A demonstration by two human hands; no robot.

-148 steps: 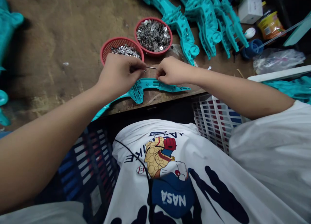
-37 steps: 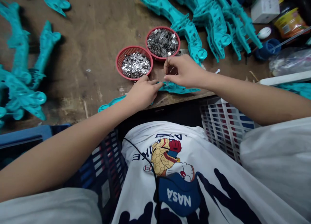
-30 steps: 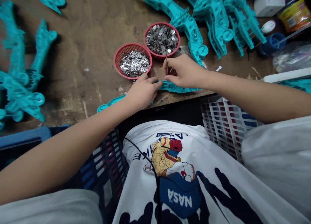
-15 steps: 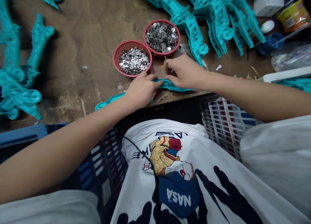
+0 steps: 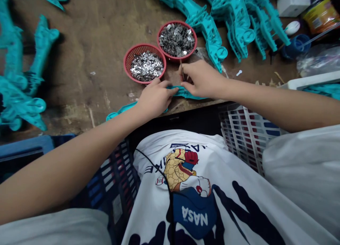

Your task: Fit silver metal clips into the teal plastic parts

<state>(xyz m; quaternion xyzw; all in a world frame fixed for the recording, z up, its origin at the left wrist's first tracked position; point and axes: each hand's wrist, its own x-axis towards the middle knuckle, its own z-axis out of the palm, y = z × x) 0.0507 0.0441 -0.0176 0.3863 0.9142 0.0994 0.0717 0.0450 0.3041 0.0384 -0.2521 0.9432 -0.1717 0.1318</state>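
A long turquoise plastic part [image 5: 183, 92] lies along the table's near edge, its middle covered by my left hand [image 5: 156, 98]. The fingers of that hand are closed on the part, with thumb and forefinger pressing near its centre. My right hand [image 5: 198, 79] is closed in a pinch around a thin dark stick-like tool [image 5: 182, 69], held nearly upright. The tool's lower end is by the turquoise part; whether it touches cannot be made out. Just beyond my hands are two red baskets, the left basket [image 5: 128, 74] and right basket [image 5: 194, 45], full of small metal clips [image 5: 147, 66].
More turquoise parts are piled at left [image 5: 16, 92] and far right [image 5: 212, 35]. A blue cup [image 5: 293, 49], a white box [image 5: 293, 3] and a plastic bag [image 5: 313, 62] stand at right. Crates, one blue [image 5: 106, 177] and one white [image 5: 247, 131], flank my lap.
The left end of the turquoise part has shifted very slightly right. Both hands stay almost in place, with the tool still in my right hand.
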